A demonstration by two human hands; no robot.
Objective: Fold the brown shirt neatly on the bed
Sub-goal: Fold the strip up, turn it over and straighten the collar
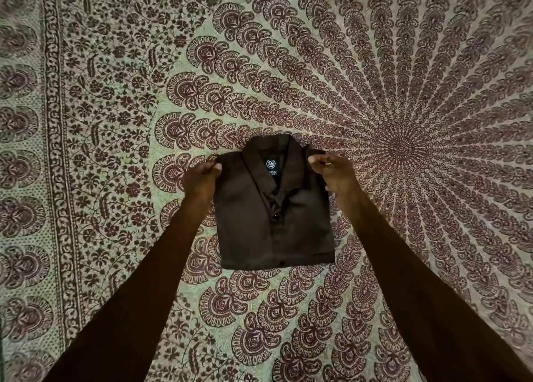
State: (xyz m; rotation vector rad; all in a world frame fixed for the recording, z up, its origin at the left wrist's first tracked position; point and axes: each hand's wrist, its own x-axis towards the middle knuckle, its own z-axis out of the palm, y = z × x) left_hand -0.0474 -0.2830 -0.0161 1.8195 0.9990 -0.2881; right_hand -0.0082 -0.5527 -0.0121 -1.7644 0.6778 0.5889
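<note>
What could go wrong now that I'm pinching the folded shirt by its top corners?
The left hand and right hand pinch only the top corners of the brown shirt, so lifting from there could let the folded layers beneath fall open. Pulling the corners outward might also skew the collar.

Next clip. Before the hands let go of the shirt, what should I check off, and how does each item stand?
1. Left hand pinches a shoulder corner of the shirt: ok.
2. Right hand pinches the other shoulder corner: ok.
3. Shirt folded into a compact rectangle, collar on top: ok.
4. Lower edge even and flat on the sheet: ok.
5. Sleeves tucked underneath: cannot tell, hidden.
</note>
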